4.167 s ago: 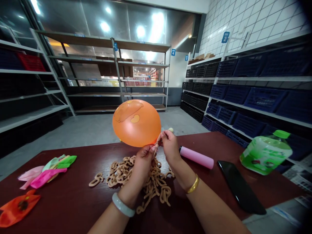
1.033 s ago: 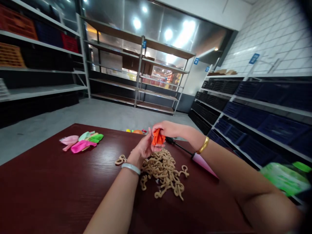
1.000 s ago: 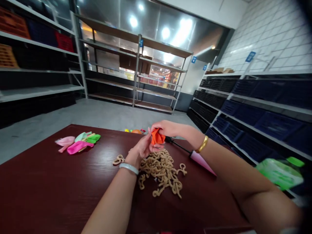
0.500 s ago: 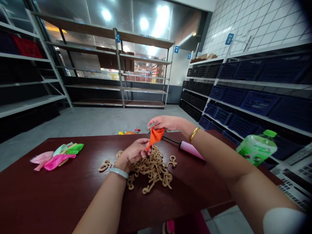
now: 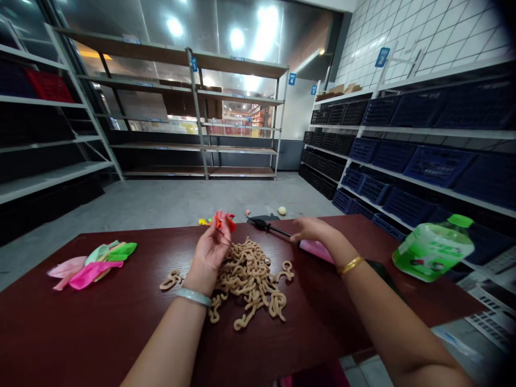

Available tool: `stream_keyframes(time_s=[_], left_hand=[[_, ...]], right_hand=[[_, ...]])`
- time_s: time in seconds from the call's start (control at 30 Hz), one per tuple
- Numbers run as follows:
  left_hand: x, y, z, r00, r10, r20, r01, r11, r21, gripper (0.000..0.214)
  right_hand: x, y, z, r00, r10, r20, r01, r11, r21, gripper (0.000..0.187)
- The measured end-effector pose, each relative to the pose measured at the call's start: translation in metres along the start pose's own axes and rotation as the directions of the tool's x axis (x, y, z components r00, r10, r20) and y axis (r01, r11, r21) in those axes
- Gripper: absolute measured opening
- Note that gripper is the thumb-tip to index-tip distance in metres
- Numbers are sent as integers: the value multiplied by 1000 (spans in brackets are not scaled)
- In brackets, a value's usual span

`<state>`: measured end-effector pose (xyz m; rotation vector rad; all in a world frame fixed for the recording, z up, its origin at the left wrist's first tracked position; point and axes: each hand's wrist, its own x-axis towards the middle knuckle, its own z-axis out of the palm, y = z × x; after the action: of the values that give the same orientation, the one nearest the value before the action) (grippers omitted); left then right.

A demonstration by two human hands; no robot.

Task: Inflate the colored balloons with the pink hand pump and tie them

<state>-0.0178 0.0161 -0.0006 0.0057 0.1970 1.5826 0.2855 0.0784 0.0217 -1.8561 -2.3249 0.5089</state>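
My left hand [image 5: 212, 244] is raised above the left side of a pile of beige curly pieces [image 5: 252, 274], with its fingers closed on a limp orange balloon [image 5: 226, 223], partly hidden by the fingers. My right hand [image 5: 316, 234] is palm down over a hand pump [image 5: 316, 251] with a pink barrel and a black rod and nozzle. Its fingers are apart around the rod end of the barrel; whether they touch it is hidden. A few of the curly pieces lie apart from the pile on both sides.
Limp balloons [image 5: 94, 263] in pink, green and pale colours lie on the dark red table [image 5: 133, 328] at the left. A green-capped bottle of green liquid [image 5: 433, 250] stands at the right. Beyond are metal shelves [image 5: 237, 148] and stacked dark crates [image 5: 437, 161].
My right hand has let go of the orange balloon and moved right to the pump. My left hand has lifted the balloon slightly up and left, its palm turned more upward.
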Motion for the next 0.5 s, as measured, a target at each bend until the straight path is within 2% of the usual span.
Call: stream_keyframes(time_s=[0.1, 0.2, 0.27, 0.33, 0.43, 0.5], left_hand=[[6, 14, -1, 997, 78, -10, -79, 994, -77, 28], [8, 25, -2, 991, 129, -38, -133, 983, -125, 27], [8, 31, -2, 981, 176, -84, -186, 973, -136, 25], [8, 37, -2, 962, 237, -138, -254, 959, -124, 22], [9, 45, -4, 933, 310, -182, -329, 941, -86, 18], [10, 50, -8, 921, 346, -177, -360, 932, -51, 18]], right_hand=[[-12, 32, 10, 990, 122, 66, -112, 984, -142, 61], [-17, 40, 20, 983, 166, 74, -146, 964, -220, 54], [-16, 31, 25, 989, 148, 25, -137, 957, -254, 47], [-15, 13, 30, 992, 83, -99, -107, 958, -265, 43], [-16, -20, 43, 944, -45, -327, -34, 972, -232, 44], [-21, -38, 52, 915, -128, -383, 39, 972, -233, 47]])
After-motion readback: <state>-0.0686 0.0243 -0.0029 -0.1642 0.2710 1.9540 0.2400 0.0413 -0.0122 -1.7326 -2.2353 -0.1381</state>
